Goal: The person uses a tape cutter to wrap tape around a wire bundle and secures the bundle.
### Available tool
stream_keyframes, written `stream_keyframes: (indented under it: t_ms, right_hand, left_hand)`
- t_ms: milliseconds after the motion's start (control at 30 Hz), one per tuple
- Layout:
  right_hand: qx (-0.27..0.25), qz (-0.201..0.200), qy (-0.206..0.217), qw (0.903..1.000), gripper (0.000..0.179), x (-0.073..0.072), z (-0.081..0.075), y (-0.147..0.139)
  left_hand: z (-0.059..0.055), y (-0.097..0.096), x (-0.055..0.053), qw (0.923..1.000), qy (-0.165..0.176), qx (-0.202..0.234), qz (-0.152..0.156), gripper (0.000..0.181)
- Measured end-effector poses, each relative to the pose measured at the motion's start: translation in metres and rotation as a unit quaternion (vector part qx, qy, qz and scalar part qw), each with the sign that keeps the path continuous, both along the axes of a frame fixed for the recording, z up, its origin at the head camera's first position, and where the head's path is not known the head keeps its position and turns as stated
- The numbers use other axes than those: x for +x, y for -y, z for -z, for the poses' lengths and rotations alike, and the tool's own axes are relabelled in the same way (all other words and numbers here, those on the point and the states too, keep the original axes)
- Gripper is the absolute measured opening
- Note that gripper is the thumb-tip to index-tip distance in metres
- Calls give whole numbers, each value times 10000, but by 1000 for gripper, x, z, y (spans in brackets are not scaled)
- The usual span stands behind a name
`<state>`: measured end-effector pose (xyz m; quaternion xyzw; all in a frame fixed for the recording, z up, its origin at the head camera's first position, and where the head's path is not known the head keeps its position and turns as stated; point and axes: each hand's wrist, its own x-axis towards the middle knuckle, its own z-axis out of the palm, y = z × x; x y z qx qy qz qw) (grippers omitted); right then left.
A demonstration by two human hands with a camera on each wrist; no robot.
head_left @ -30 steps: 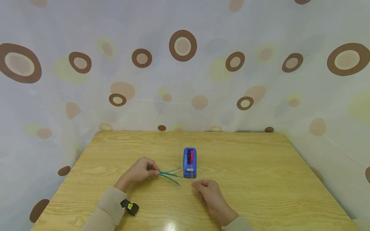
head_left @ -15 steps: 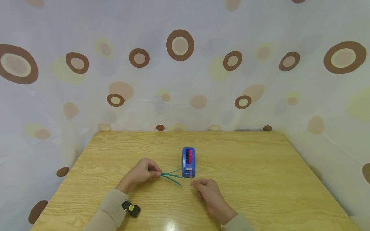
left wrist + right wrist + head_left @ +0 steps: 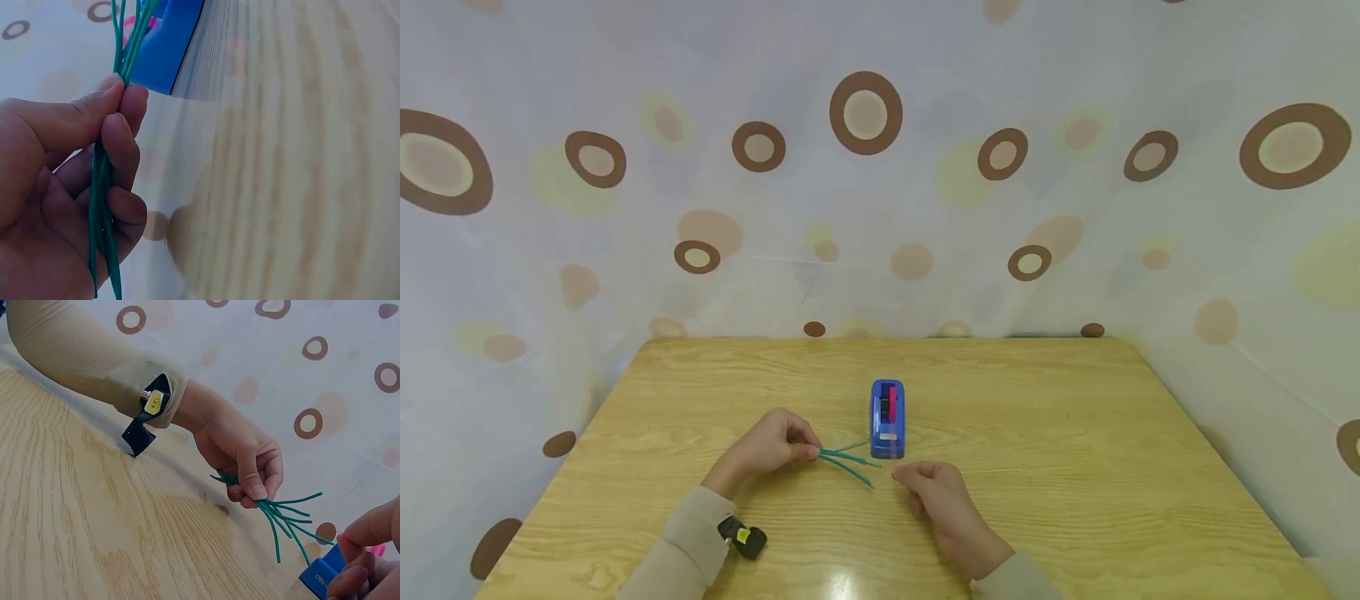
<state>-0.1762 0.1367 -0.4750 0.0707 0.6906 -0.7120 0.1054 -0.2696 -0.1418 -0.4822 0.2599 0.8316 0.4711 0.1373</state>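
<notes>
Between its thumb and fingers, my left hand (image 3: 771, 442) pinches a bundle of thin green wires (image 3: 103, 212). Their loose ends (image 3: 850, 471) fan out to the right, close to the front of a blue tape dispenser (image 3: 887, 421). A pink-rimmed roll sits inside the dispenser. Just in front of it, my right hand (image 3: 943, 500) has thumb and index fingertips pressed together. A faint clear strip of tape (image 3: 893, 450) runs from the dispenser's front edge toward those fingertips. In the right wrist view, the right hand's fingers (image 3: 369, 531) partly cover the dispenser.
Everything is on a wood-grain table (image 3: 1037, 417). Behind it hangs a pale curtain (image 3: 955, 275) patterned with brown circles. A black wrist camera mount (image 3: 742, 537) is fixed at the left cuff, low over the table.
My left hand has drifted slightly right, bringing the green wires nearer the dispenser's front. My right hand keeps its place before the dispenser. The head view has shifted a little.
</notes>
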Motion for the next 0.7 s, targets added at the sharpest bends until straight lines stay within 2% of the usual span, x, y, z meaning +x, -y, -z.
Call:
stream_keyframes:
  t_ms: [333,700]
  right_hand:
    - [-107,15,-58,9999,24,-1,0,1]
    - [-264,-21,20,9996,24,0,0,0]
  left_hand:
    - [-5,-7,4,9999,-22,-45,136,8]
    - [-3,-18,3,9998,-102,-96,103,9]
